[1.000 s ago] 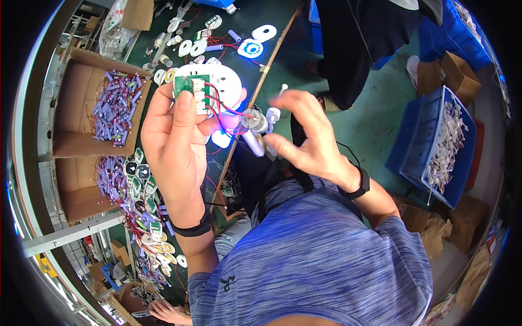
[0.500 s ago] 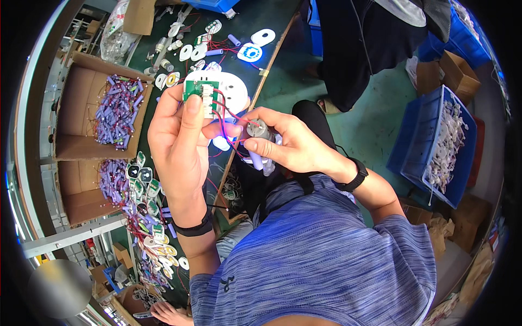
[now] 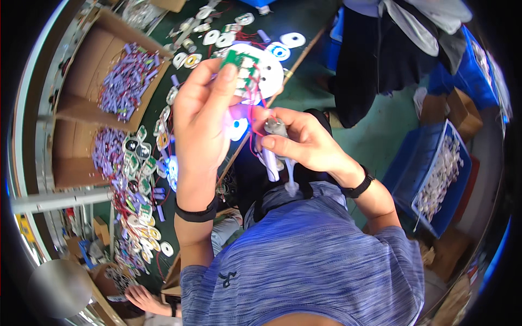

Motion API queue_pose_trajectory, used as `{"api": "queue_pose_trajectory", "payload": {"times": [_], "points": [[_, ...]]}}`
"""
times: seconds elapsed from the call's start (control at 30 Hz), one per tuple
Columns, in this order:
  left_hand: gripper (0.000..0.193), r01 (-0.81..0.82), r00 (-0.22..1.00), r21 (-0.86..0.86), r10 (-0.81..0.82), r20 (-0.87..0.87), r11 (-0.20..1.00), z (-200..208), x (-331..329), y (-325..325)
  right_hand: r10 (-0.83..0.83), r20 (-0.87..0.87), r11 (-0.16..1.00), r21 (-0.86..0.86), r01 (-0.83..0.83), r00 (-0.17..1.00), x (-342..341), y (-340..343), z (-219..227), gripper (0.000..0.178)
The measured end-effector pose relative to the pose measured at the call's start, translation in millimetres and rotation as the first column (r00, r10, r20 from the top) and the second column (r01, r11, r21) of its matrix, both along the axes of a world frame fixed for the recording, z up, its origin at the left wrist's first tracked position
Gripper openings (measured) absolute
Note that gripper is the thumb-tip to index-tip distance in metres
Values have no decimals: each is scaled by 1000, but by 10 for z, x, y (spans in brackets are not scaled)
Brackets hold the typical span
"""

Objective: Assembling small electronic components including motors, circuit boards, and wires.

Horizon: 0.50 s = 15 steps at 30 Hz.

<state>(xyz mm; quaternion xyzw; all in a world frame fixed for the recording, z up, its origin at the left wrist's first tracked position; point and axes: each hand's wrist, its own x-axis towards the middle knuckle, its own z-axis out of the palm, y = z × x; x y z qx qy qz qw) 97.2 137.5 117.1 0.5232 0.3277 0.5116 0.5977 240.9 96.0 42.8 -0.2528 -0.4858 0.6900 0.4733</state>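
My left hand (image 3: 204, 117) is closed on a green circuit board (image 3: 232, 58) with white plugs, thumb over its near edge. The board lies against a rounded white plastic cover (image 3: 271, 75) with dark holes. Thin red wires (image 3: 253, 133) run from the plugs toward my right hand (image 3: 310, 141). That hand pinches a small round metal motor (image 3: 276, 127) between thumb and fingers. Below it hangs a purple cylindrical battery (image 3: 270, 166), beside a pale, translucent plastic part (image 3: 291, 185). My right fingers partly hide the motor's body.
Cardboard boxes (image 3: 70, 117) of purple batteries (image 3: 128, 81) stand at left. Circuit boards and white covers (image 3: 149, 233) litter the green bench, some glowing blue. A blue crate (image 3: 421, 185) of pale parts is at right. Another person (image 3: 361, 60) stands ahead; someone's hand (image 3: 144, 300) shows lower left.
The view has swung, so the bench and boxes appear shifted. Both hands sit further right in the picture, keeping their holds. The board and cover are tilted more, and the battery hangs more visibly.
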Motion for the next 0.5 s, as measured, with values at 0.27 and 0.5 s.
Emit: {"api": "queue_pose_trajectory", "payload": {"times": [0.27, 0.5], "points": [[22, -156, 985, 35, 153, 76, 987, 28, -472, -355, 326, -100, 938, -86, -335, 940, -401, -163, 128, 23], [22, -357, 934, 64, 356, 32, 932, -68, -1006, -883, 524, -5, 850, -63, -523, 852, -785, -341, 93, 25]]}}
